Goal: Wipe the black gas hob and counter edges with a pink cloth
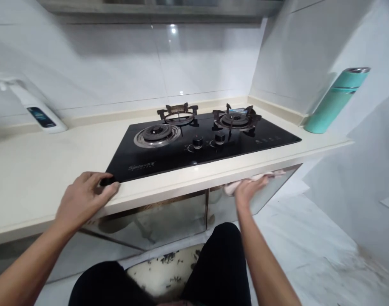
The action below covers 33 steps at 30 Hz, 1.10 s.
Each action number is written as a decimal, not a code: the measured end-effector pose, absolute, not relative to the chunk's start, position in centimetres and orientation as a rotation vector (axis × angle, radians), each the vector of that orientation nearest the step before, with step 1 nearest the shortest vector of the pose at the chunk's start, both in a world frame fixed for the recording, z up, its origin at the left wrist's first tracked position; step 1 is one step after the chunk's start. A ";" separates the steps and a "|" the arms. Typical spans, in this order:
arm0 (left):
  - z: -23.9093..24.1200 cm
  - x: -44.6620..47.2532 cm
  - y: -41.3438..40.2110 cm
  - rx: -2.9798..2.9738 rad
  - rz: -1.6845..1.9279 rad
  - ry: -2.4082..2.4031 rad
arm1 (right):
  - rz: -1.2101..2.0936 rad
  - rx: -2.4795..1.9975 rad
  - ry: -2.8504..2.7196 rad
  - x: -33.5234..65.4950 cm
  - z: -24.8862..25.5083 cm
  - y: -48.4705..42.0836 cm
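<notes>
My left hand (pixel 86 197) rests on the front edge of the cream countertop (pixel 38 170), fingers curled over the near left corner of the black glass gas hob (pixel 197 142). My right hand (pixel 250 189) presses a pale pink cloth (pixel 271 175) against the glossy cabinet door (pixel 264 193) just under the counter edge, fingers laid flat on the cloth. The hob has two burners with pan supports (pixel 235 119) and two knobs (pixel 197 141) in the middle.
A teal insulated bottle (pixel 336 100) stands at the counter's right end by the wall. A white bottle (pixel 35 110) lies at the back left. White tiled walls surround the counter. My dark-trousered knees (pixel 220 259) are below, over a pale floor.
</notes>
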<state>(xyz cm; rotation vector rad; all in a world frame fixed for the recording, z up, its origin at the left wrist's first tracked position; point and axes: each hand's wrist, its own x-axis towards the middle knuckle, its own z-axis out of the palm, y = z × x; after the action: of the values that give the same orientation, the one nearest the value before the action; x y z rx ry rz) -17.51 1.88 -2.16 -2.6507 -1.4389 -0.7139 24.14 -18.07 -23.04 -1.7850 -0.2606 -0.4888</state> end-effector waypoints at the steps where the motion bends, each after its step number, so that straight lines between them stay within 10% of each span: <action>1: -2.2 -17.5 1.8 -2.649 -0.700 -1.423 | -0.490 -1.783 -0.339 19.7 -24.1 -16.2; 7: -2.6 -17.7 1.2 -2.678 -0.727 -1.317 | -0.607 -1.671 -0.981 2.6 -27.9 -11.1; 16: -3.9 -17.4 0.6 -2.659 -0.916 -1.247 | -1.018 -1.626 -1.427 16.5 -28.0 -18.6; 25: -4.3 -17.2 0.4 -2.681 -0.880 -1.263 | -1.028 -1.582 -1.803 9.2 -27.5 -15.8; 33: -4.8 -17.2 0.0 -2.688 -0.900 -1.257 | -0.196 -1.130 -2.363 -7.6 -24.0 -4.5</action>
<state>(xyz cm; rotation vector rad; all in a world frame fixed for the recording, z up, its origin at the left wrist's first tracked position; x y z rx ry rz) -17.16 0.03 -4.80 -2.6884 -1.2568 -0.8999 -7.55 -4.48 -24.02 -1.1305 -2.3627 -0.1961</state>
